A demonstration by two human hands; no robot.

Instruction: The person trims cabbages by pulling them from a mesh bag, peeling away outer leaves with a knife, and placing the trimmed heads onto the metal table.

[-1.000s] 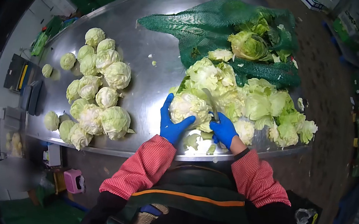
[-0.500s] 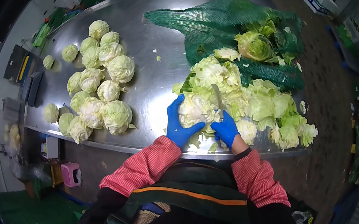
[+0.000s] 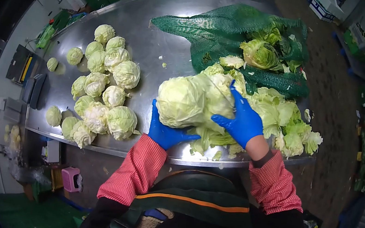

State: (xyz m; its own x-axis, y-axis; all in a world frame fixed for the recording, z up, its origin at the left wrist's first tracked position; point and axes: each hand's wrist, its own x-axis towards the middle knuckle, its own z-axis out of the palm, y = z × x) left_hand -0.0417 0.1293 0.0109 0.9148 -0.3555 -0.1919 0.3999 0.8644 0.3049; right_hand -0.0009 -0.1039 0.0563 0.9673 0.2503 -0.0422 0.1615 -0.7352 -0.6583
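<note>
A large pale-green cabbage (image 3: 180, 102) is held just above the near side of the table, cupped from its lower left by my blue-gloved left hand (image 3: 166, 131). My right hand (image 3: 243, 122), also gloved in blue, is at the right of the cabbage with thumb and fingers spread apart, against pale leaves (image 3: 220, 96). No knife shows in it; its palm side is partly hidden. Stripped outer leaves (image 3: 269, 111) are heaped to the right of this hand, and more lie under and behind the cabbage.
Several trimmed cabbages (image 3: 120, 121) stand grouped on the left of the metal table (image 3: 153, 54). A green mesh bag (image 3: 223, 24) lies at the back right, with a leafy untrimmed cabbage (image 3: 261, 53) at its opening. Below the table's left edge is a pink plastic container (image 3: 70, 178).
The cabbage has been raised and turned and looks larger, shifted left with my left hand. My right hand has spread and moved up; the curved knife it held is no longer visible.
</note>
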